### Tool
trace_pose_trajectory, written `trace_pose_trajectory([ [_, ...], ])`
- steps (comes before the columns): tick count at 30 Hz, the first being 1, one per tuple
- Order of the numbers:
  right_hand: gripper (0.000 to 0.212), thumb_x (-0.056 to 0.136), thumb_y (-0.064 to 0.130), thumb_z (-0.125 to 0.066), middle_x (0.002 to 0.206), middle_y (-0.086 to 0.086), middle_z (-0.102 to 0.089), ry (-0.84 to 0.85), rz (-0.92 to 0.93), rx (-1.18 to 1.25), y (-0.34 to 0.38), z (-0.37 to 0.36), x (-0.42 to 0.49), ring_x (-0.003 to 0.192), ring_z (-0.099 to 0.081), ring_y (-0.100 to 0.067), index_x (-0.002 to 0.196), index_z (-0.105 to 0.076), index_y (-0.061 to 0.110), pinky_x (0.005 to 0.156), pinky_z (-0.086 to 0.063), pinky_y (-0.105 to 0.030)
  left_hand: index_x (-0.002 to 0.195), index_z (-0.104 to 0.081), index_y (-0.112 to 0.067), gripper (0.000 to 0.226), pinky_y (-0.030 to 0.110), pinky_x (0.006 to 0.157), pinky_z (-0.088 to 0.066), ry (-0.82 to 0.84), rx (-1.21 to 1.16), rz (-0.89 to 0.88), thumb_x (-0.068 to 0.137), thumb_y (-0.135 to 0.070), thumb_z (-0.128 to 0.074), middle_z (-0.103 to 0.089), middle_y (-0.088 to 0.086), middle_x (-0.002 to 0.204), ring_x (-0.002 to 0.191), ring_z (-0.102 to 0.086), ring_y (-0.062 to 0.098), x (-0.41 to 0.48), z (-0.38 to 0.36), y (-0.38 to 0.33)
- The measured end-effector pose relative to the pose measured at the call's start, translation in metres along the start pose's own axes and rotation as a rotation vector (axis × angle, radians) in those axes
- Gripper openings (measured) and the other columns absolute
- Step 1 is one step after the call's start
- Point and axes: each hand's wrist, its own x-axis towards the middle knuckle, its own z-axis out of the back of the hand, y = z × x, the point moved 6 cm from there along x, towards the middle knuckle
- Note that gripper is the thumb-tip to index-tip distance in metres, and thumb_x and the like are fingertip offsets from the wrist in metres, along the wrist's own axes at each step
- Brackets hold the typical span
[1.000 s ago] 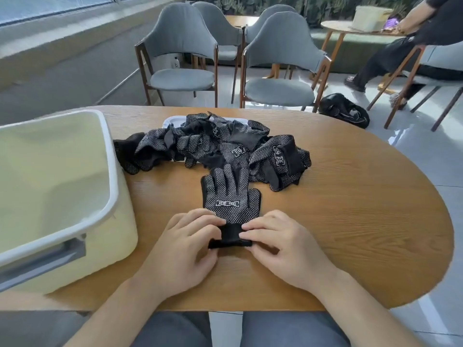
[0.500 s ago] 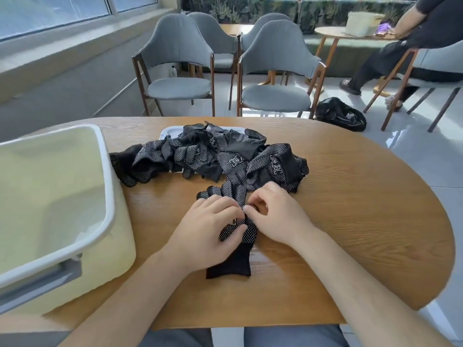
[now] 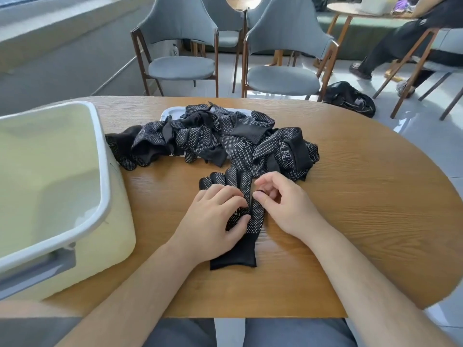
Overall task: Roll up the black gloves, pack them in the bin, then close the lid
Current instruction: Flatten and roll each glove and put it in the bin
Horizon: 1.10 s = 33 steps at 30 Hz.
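One black dotted glove (image 3: 254,222) lies flat on the wooden table (image 3: 363,209), cuff toward me, fingers pointing away. My left hand (image 3: 213,221) rests on its palm area, with curled fingertips and thumb gripping the dotted fabric. My right hand (image 3: 283,199) is at the glove's right edge, thumb and forefinger pinching a bit of black fabric. Behind lies a pile of black gloves (image 3: 213,136), partly on a white lid (image 3: 170,112). The open pale-yellow bin (image 3: 100,151) stands at the left.
Grey chairs (image 3: 283,58) stand beyond the table's far edge. A black bag (image 3: 348,96) lies on the floor. A seated person (image 3: 400,43) is at the far right, at another table. The bin has a grey latch handle (image 3: 37,271) on its near side.
Both hands moved from the glove's cuff up to its middle. The cuff now lies uncovered toward me. My right hand has lifted a bit of fabric at the edge.
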Motion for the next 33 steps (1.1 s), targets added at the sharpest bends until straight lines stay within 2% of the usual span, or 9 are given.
trace_pose_trajectory([
  [4, 0.017, 0.093, 0.031, -0.072, 0.092, 0.015, -0.066, -0.024, -0.023, 0.000, 0.000, 0.001, 0.000, 0.090, -0.057, -0.004, 0.109, -0.066, 0.033, 0.085, -0.049, -0.028, 0.105, -0.070, -0.024, 0.025, 0.037, 0.089, -0.045, 0.000, -0.003, 0.001, 0.093, -0.043, -0.060, -0.062, -0.014, 0.117, 0.113, -0.057, 0.016, 0.000, -0.001, 0.000],
  [9, 0.028, 0.092, 0.047, -0.069, 0.094, 0.014, -0.063, -0.083, -0.082, -0.026, -0.001, 0.001, 0.008, 0.086, -0.055, -0.003, 0.114, -0.070, 0.029, 0.080, -0.045, -0.018, 0.104, -0.069, -0.025, 0.024, 0.035, 0.088, -0.044, 0.004, -0.006, -0.007, 0.092, -0.043, -0.060, -0.061, -0.014, 0.116, 0.112, -0.056, 0.015, 0.000, 0.001, -0.002],
  [12, 0.034, 0.091, 0.051, -0.067, 0.105, 0.011, -0.059, -0.097, -0.111, -0.108, 0.005, -0.006, 0.023, 0.098, -0.056, -0.008, 0.114, -0.072, 0.026, 0.093, -0.049, -0.029, 0.104, -0.068, -0.025, 0.022, 0.034, 0.088, -0.043, 0.017, -0.010, -0.038, 0.091, -0.042, -0.061, -0.061, -0.014, 0.116, 0.110, -0.055, 0.016, 0.000, 0.002, -0.004],
  [15, 0.022, 0.090, 0.041, -0.071, 0.103, 0.012, -0.061, -0.076, -0.054, -0.083, 0.011, -0.011, 0.029, 0.096, -0.055, -0.008, 0.105, -0.072, 0.026, 0.094, -0.050, -0.034, 0.103, -0.068, -0.025, 0.022, 0.037, 0.087, -0.044, 0.024, -0.022, -0.058, 0.090, -0.041, -0.062, -0.061, -0.014, 0.115, 0.109, -0.055, 0.016, -0.001, 0.003, -0.005],
  [19, 0.021, 0.090, 0.036, -0.073, 0.098, 0.019, -0.062, -0.058, 0.014, -0.013, 0.012, -0.010, 0.022, 0.094, -0.053, -0.004, 0.109, -0.068, 0.030, 0.086, -0.044, -0.020, 0.102, -0.069, -0.024, 0.022, 0.038, 0.086, -0.045, 0.027, -0.028, -0.064, 0.088, -0.040, -0.064, -0.061, -0.012, 0.115, 0.108, -0.056, 0.017, 0.000, 0.003, -0.005],
  [24, 0.034, 0.094, 0.032, -0.069, 0.103, 0.017, -0.063, -0.011, -0.061, 0.080, 0.012, -0.014, 0.033, 0.096, -0.059, -0.006, 0.127, -0.061, 0.030, 0.087, -0.046, -0.020, 0.102, -0.068, -0.025, 0.022, 0.037, 0.086, -0.044, 0.030, -0.038, -0.048, 0.088, -0.041, -0.064, -0.061, -0.013, 0.114, 0.108, -0.055, 0.015, 0.001, 0.003, -0.003],
  [27, 0.030, 0.095, 0.027, -0.070, 0.103, 0.015, -0.065, 0.013, -0.072, 0.119, 0.011, -0.017, 0.042, 0.090, -0.059, -0.004, 0.124, -0.065, 0.031, 0.083, -0.044, -0.016, 0.104, -0.068, -0.025, 0.022, 0.036, 0.086, -0.044, 0.030, -0.045, -0.035, 0.089, -0.041, -0.064, -0.060, -0.015, 0.115, 0.108, -0.054, 0.013, 0.002, 0.002, -0.002],
  [31, 0.027, 0.094, 0.026, -0.072, 0.103, 0.014, -0.063, -0.015, -0.064, 0.123, 0.008, -0.016, 0.041, 0.084, -0.054, 0.001, 0.122, -0.068, 0.029, 0.075, -0.040, -0.004, 0.102, -0.068, -0.023, 0.022, 0.037, 0.088, -0.044, 0.022, -0.049, -0.028, 0.089, -0.040, -0.063, -0.061, -0.013, 0.114, 0.110, -0.055, 0.016, 0.003, 0.005, -0.003],
  [33, 0.027, 0.095, 0.028, -0.071, 0.099, 0.011, -0.063, -0.028, -0.052, 0.098, 0.007, -0.017, 0.039, 0.081, -0.053, 0.000, 0.121, -0.070, 0.028, 0.074, -0.041, -0.004, 0.102, -0.068, -0.023, 0.022, 0.038, 0.088, -0.043, 0.031, -0.048, -0.020, 0.089, -0.040, -0.063, -0.061, -0.012, 0.114, 0.110, -0.055, 0.016, 0.002, 0.005, -0.003],
])
